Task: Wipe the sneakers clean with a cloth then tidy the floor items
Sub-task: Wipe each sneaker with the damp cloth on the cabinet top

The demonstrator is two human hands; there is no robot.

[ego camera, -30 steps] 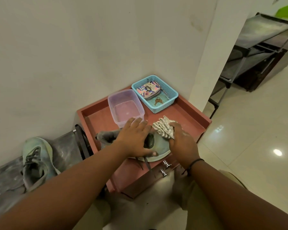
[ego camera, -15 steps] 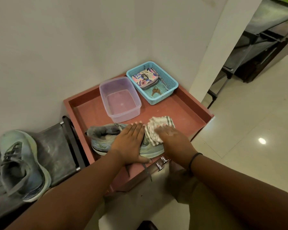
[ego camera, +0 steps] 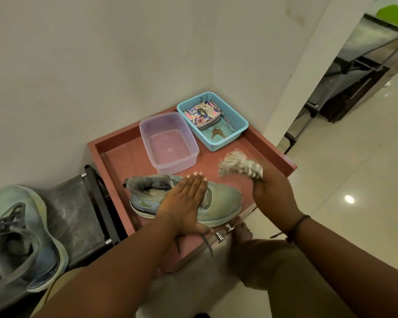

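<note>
Left hand (ego camera: 186, 203) flat on the sneaker (ego camera: 221, 203), right hand (ego camera: 272, 193) gripping the cloth (ego camera: 239, 167) clear of it.

Mid-frame, the sneaker lies along the red tray's (ego camera: 124, 161) near edge, laces hanging over; fingers straight across its tongue. Behind it stand a clear tub (ego camera: 168, 143) and a blue basket (ego camera: 213, 121) (wallet and keys inside), crowding the far corner. The second sneaker (ego camera: 25, 237) sits lower left on a dark rack (ego camera: 78, 216). Bare tile floor (ego camera: 354, 180) spreads right.
</note>
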